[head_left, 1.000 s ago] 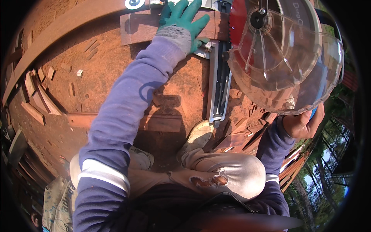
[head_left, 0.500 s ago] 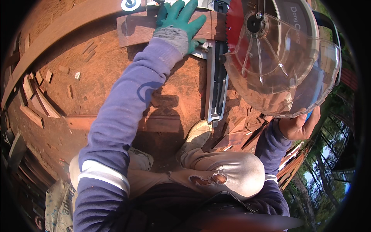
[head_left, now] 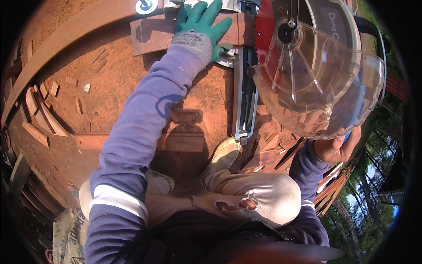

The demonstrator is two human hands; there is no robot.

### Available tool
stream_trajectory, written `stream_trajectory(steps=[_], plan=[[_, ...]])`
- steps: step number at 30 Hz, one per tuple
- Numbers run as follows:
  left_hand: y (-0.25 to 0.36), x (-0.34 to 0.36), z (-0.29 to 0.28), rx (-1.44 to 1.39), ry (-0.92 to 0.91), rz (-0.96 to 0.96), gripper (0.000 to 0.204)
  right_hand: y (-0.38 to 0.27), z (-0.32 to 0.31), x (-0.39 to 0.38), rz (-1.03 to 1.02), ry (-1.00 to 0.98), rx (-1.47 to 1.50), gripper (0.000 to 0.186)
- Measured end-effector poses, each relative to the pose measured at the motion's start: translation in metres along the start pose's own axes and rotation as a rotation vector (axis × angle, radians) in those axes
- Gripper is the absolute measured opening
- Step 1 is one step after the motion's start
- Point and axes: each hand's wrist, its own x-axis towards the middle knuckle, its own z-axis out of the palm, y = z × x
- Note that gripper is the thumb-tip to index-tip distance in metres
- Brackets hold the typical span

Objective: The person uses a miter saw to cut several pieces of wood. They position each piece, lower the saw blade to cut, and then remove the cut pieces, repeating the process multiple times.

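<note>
My left hand [head_left: 200, 28], in a green-coated glove, lies with its fingers spread over a brown wooden board [head_left: 151, 35]. That board rests on the base of a miter saw [head_left: 244, 97], its right end close to the red saw blade [head_left: 265, 48]. A clear blade guard [head_left: 303, 105] covers much of the blade's near side. My bare right hand [head_left: 336, 147] is closed round the saw's handle at the right; the guard hides most of the handle, and only a bit of blue shows by the fingers.
A long wooden plank [head_left: 48, 48] curves across the far left. Wood offcuts [head_left: 41, 110] lie on the reddish ground at the left, with more scraps [head_left: 268, 149] right of my shoe [head_left: 222, 154]. A short board [head_left: 184, 142] lies before my feet. Trees stand at the far right.
The saw head, its clear guard and my right hand have come slightly lower and to the left in view. My left hand stays spread on the board.
</note>
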Motion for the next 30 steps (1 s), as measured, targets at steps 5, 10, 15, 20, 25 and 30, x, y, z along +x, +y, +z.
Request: stream_trajectory(steps=[5,10,15,20,25,30], plan=[[-0.001,0.000,0.002,0.028,0.028,0.014,0.072,-0.004,-0.007,-0.005,0.021,-0.018,-0.033,0.066],[-0.001,0.000,0.005,0.036,0.028,0.009,0.073,-0.006,-0.026,-0.021,0.042,-0.059,-0.129,0.078],[-0.001,0.001,0.009,0.006,-0.007,-0.020,0.071,-0.009,-0.040,-0.035,0.024,-0.092,-0.184,0.084],[-0.002,0.002,0.012,0.051,0.030,-0.010,0.070,-0.014,-0.042,-0.037,0.040,-0.121,-0.211,0.083],[-0.003,0.001,0.013,0.099,-0.039,-0.032,0.082,-0.012,-0.045,-0.039,-0.007,-0.138,-0.185,0.082],[0.000,0.000,0.016,0.136,-0.046,-0.098,0.070,-0.009,-0.053,-0.055,0.007,-0.166,-0.162,0.083]])
